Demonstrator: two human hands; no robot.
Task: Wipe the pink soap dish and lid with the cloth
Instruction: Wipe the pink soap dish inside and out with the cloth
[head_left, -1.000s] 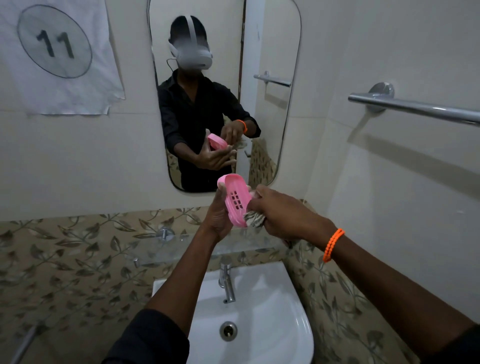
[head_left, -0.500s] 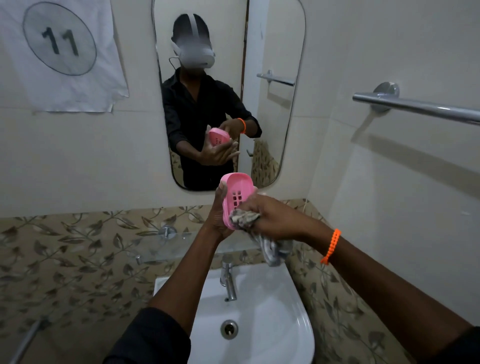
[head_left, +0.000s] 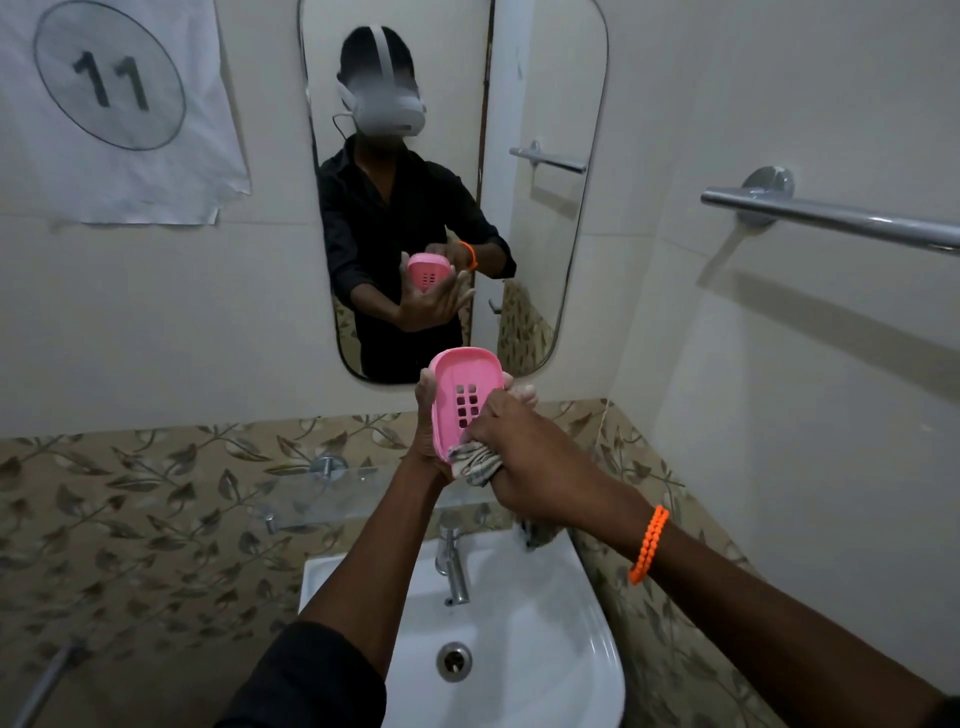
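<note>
The left hand (head_left: 427, 421) grips the pink soap dish (head_left: 464, 397) upright; inside it the right hand (head_left: 524, 457), fingers closed, presses the cloth (head_left: 470, 461).

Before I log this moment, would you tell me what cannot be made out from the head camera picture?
- Lid: none in the head view; whether it lies out of frame cannot be told.
- Soap dish: its lower right part is covered by the right hand.
- Cloth: mostly bunched inside that fist.
- Left hand: its palm and fingers are behind the dish.
- Towel rail: cut off by the right edge.
</note>
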